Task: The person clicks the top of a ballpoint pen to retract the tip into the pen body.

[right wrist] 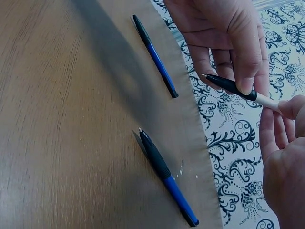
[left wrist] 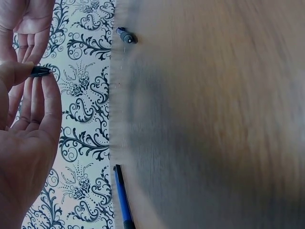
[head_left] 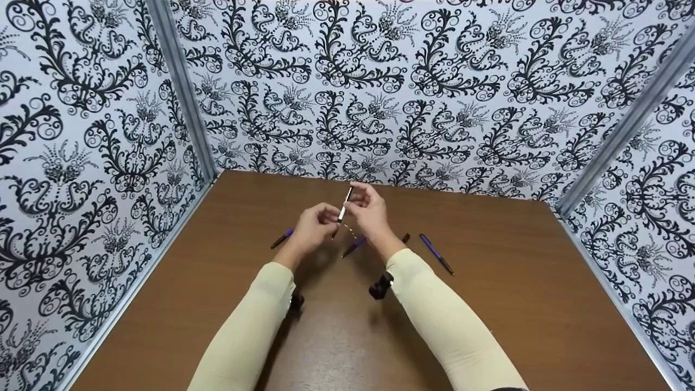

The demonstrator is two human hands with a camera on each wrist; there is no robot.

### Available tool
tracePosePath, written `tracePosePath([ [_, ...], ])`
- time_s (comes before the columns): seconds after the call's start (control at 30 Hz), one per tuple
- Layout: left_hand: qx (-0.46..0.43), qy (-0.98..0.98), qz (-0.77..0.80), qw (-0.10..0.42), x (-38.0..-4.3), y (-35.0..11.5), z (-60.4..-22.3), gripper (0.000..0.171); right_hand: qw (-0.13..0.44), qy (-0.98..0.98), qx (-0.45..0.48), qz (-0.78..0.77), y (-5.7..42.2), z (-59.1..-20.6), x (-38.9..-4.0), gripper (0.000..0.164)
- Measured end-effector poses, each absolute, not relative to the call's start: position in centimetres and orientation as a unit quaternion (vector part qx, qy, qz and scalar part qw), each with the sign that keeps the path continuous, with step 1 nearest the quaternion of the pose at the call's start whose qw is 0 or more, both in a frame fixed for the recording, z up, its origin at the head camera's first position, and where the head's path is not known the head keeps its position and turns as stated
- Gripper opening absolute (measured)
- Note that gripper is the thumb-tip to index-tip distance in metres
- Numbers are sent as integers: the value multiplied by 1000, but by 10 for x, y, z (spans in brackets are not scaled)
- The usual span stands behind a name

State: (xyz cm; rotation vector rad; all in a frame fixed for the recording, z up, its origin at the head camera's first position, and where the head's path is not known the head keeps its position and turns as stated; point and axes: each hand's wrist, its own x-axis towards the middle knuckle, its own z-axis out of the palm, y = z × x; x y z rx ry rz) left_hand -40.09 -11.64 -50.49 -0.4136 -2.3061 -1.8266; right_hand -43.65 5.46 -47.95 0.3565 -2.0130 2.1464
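A white pen (head_left: 344, 210) with a black grip section is held up above the table between both hands, tilted in the head view. My left hand (head_left: 315, 228) pinches the black grip (right wrist: 231, 86) near the writing tip, thumb against fingers. The white barrel is gripped by my right hand (head_left: 370, 214), farther up the pen. In the right wrist view the bare metal tip points left, away from the right hand (right wrist: 288, 167). Only the dark tip end (left wrist: 40, 71) shows in the left wrist view, between the left thumb and fingers.
Blue-and-black pens lie on the brown table (head_left: 326, 336): one left (head_left: 282, 238), one below the hands (head_left: 354, 246), one right (head_left: 436, 253). A dark pen end (head_left: 405, 238) shows beside the right wrist. Patterned walls (head_left: 358, 87) enclose the table's back and sides.
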Motion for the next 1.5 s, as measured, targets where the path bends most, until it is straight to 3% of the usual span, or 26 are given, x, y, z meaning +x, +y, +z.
tracePosePath([
  [1.5, -120, -788, -600, 72, -399, -121, -505, 29, 71, -663, 127, 734, 61, -489, -439, 70],
])
